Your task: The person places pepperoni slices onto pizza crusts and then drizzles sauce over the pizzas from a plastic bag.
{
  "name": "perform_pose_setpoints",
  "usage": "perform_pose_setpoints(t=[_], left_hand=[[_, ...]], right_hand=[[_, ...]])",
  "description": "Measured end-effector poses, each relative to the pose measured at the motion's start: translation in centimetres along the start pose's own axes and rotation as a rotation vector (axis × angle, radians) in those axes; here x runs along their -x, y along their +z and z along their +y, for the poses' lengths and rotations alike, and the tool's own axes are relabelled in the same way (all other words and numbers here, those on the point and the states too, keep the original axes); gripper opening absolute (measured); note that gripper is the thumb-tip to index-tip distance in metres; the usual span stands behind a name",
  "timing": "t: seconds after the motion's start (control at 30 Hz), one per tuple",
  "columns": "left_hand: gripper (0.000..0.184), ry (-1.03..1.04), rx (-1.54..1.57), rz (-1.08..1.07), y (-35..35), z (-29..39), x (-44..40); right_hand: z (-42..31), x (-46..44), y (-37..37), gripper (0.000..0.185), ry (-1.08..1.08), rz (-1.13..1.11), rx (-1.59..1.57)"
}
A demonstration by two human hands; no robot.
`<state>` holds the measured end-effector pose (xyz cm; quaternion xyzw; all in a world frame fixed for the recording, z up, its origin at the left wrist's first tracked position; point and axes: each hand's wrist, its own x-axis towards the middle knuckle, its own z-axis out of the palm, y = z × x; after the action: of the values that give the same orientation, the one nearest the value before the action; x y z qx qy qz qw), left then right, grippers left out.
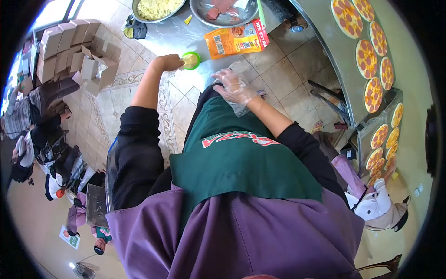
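My bare left hand is closed on a small cup with a bright green rim and something pale yellow inside, by the near edge of the metal table. A clear plastic glove covers my right hand, which rests against my upper leg below the table edge. Its fingers are partly stretched out, and I see nothing held in them. Loose clear plastic hangs under that wrist. Closest to this hand on the table lies an orange and red food pouch marked "10% extra".
Beyond are a bowl of pale shredded food and a metal bowl with pink meat. Topped pizzas cover the right-hand counter. Cardboard boxes are stacked at left. Other people are on both sides.
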<state>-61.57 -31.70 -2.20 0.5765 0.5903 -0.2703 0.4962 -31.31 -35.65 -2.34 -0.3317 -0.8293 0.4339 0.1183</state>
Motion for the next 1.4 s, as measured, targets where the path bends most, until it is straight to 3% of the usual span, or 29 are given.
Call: perform_pose_setpoints(t=[0.1,0.27,0.37,0.43,0.63,0.87,0.97,1.03,1.23,1.3,1.33,1.4], left_hand=[[0.063,0.028,0.079,-0.022,-0.7,-0.2,0.7],[0.069,-0.008,0.204,-0.078,-1.4,0.1,2.8],[0.058,0.01,0.348,-0.126,-0.9,-1.4,2.6],[0.047,0.048,0.744,-0.144,-0.1,-2.4,2.4],[0.043,0.03,0.864,-0.247,-0.5,-2.4,3.5],[0.042,0.053,0.703,-0.198,-0.2,-2.7,2.1],[0.04,-0.04,0.615,-0.144,-0.9,-2.2,2.9],[0.035,0.137,0.727,-0.184,-1.4,-2.4,3.9],[0.028,0.183,0.625,-0.12,-4.1,-2.7,7.7],[0.03,0.187,0.561,-0.098,-5.0,-2.2,9.0],[0.03,0.191,0.557,-0.093,-5.5,-1.8,9.7],[0.029,0.167,0.464,-0.054,-6.4,-1.0,11.3]], right_hand=[[-0.4,-2.3,1.5,0.044,0.076,-0.225,0.084],[-0.5,-4.2,3.3,0.043,0.213,-0.313,0.127],[-0.2,-4.4,3.9,0.044,0.252,-0.332,0.088],[0.0,-4.2,4.0,0.046,0.283,-0.342,0.047],[1.0,-4.2,5.6,0.05,0.311,-0.208,-0.089],[0.6,-4.3,5.5,0.053,0.25,-0.18,-0.05],[0.7,-3.7,5.7,0.05,0.273,-0.177,-0.035],[0.9,-3.3,5.9,0.048,0.282,-0.172,-0.056],[1.0,-2.5,5.2,0.045,0.272,-0.113,-0.055],[1.1,-2.8,4.8,0.047,0.238,0.099,-0.174],[0.7,-3.2,4.2,0.047,0.235,0.104,-0.171],[-1.6,-4.8,1.7,0.052,0.057,0.335,-0.18]])
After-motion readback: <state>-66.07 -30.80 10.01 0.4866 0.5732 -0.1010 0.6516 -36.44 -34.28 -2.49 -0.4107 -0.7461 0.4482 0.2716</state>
